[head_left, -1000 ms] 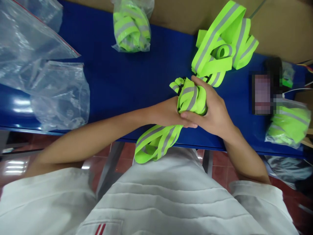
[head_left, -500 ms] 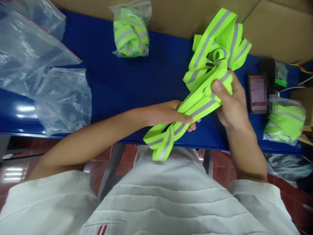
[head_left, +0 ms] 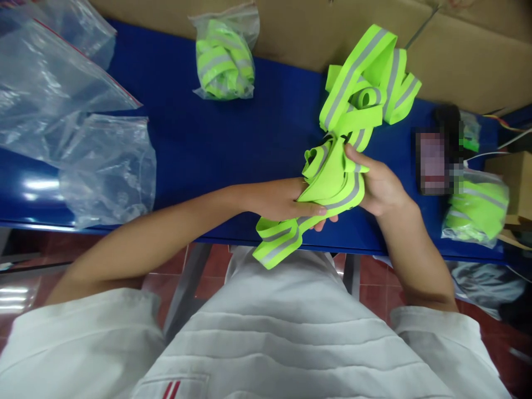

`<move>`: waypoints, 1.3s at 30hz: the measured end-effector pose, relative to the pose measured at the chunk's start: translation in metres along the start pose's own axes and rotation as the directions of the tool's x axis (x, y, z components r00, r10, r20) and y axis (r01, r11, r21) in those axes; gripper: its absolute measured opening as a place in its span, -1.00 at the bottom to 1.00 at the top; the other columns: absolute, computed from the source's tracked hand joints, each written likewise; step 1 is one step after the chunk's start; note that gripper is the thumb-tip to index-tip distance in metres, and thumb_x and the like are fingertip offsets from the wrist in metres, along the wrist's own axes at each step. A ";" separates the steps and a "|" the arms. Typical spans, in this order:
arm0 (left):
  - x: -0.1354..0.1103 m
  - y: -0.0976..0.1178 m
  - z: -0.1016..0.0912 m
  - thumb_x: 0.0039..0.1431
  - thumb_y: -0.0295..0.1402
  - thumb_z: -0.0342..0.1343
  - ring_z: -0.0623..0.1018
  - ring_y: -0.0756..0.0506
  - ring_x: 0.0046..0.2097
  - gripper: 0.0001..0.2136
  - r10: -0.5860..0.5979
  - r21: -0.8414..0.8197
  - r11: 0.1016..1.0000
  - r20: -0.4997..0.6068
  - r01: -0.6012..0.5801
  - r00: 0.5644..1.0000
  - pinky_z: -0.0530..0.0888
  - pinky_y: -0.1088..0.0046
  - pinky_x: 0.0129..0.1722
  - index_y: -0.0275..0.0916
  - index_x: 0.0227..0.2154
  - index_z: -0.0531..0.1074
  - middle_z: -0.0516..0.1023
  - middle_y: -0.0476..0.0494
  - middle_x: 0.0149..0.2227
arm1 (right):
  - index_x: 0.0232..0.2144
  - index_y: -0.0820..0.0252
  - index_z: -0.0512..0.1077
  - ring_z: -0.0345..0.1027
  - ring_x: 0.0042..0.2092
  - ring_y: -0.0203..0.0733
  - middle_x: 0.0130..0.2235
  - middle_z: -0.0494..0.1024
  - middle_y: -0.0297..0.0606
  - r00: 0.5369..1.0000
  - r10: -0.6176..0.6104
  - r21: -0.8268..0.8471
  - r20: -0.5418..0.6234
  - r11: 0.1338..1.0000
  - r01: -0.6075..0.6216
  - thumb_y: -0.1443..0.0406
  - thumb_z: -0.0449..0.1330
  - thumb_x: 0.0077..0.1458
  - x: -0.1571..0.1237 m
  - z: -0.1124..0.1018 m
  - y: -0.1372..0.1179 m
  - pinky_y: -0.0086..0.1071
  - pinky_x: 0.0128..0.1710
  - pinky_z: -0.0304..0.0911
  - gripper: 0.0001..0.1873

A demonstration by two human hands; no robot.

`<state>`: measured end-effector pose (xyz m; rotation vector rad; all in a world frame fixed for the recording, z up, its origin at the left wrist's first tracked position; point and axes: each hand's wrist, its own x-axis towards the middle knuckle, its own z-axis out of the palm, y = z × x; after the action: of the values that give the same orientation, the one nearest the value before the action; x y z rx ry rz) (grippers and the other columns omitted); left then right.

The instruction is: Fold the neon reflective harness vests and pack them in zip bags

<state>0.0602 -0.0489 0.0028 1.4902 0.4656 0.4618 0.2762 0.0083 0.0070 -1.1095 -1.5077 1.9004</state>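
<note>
A long neon-yellow reflective strap with a grey stripe is bunched in loose folds between my hands. My left hand is closed round its lower part, thumb on top and fingertips showing underneath; a loop dangles past the table edge. On the right side of the folds, my right hand grips them with its thumb at the upper edge, its fingers mostly hidden behind the strap. More looped reflective strap lies beyond my hands by the cardboard; whether it joins the held piece I cannot tell.
Clear zip bags lie on the blue table at left. One bag of yellow strap stands at the back, another packed bag at right beside a phone. Cardboard boxes line the far edge.
My right hand has come down and nearer my left hand, and the stretched folds have slackened into a bunch. The dangling loop has shifted slightly.
</note>
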 end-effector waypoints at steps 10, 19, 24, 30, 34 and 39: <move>0.000 -0.005 -0.003 0.49 -0.12 0.05 0.65 -0.05 -0.15 -0.63 -0.003 0.018 1.000 -0.069 0.004 0.998 0.55 0.48 -0.09 -0.34 -0.09 0.58 0.68 -0.24 -0.20 | 0.27 0.01 0.50 0.38 0.35 0.09 0.28 0.53 -0.27 0.870 -0.493 -0.608 0.024 0.684 0.404 -0.26 -0.17 0.43 -0.017 -0.006 -0.002 0.07 0.39 0.27 -0.23; 0.002 0.002 -0.003 0.40 -0.06 0.19 0.65 -0.06 -0.18 -0.65 0.022 -0.065 0.998 -0.064 -0.026 0.998 0.57 0.50 -0.14 -0.32 -0.15 0.57 0.66 -0.23 -0.24 | 0.37 -0.07 0.29 0.26 0.39 0.37 0.38 0.38 -0.17 0.866 -0.472 -0.713 0.164 0.550 0.435 -0.23 0.51 -0.11 -0.017 -0.005 -0.006 0.21 0.34 0.30 0.08; -0.001 0.000 -0.008 0.32 -0.22 0.31 0.66 -0.06 -0.17 -0.73 -0.054 -0.126 0.991 -0.050 0.047 0.997 0.60 0.50 -0.17 -0.32 -0.07 0.57 0.67 -0.21 -0.21 | 0.25 -0.06 0.38 0.45 0.22 0.27 0.17 0.55 -0.24 0.870 -0.489 -0.719 0.057 0.585 0.376 -0.10 0.45 0.06 -0.022 0.005 -0.005 0.08 0.20 0.45 -0.21; -0.001 -0.004 -0.010 0.32 -0.28 0.29 0.65 -0.04 -0.22 -0.78 -0.115 -0.179 0.978 -0.036 0.107 0.993 0.56 0.52 -0.21 -0.30 -0.07 0.59 0.68 -0.17 -0.26 | 0.21 -0.02 0.43 0.47 0.18 0.18 0.13 0.57 -0.24 0.875 -0.484 -0.688 0.005 0.633 0.354 -0.12 0.39 0.13 -0.016 0.004 0.002 0.02 0.17 0.48 -0.31; 0.001 -0.011 -0.009 0.34 -0.30 0.24 0.66 -0.06 -0.16 -0.79 -0.087 -0.141 0.986 -0.002 0.086 0.996 0.57 0.48 -0.14 -0.30 -0.05 0.57 0.67 -0.18 -0.23 | 0.20 0.01 0.48 0.45 0.23 0.20 0.20 0.53 -0.17 0.899 -0.421 -0.700 0.122 0.605 0.378 -0.15 0.42 0.09 -0.012 0.001 0.004 0.08 0.25 0.41 -0.27; 0.002 -0.011 -0.009 0.38 -0.31 0.16 0.66 -0.11 -0.03 -0.81 -0.095 -0.067 0.993 0.018 0.096 0.995 0.56 0.39 0.04 -0.31 -0.22 0.62 0.69 -0.23 -0.16 | 0.26 0.01 0.47 0.47 0.22 0.20 0.23 0.54 -0.13 0.884 -0.442 -0.663 0.155 0.616 0.425 -0.15 0.45 0.05 -0.012 0.011 0.006 0.06 0.27 0.40 -0.19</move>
<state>0.0569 -0.0403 -0.0086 1.3987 0.5024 0.3875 0.2747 -0.0087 0.0054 -0.8914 -2.3080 0.9872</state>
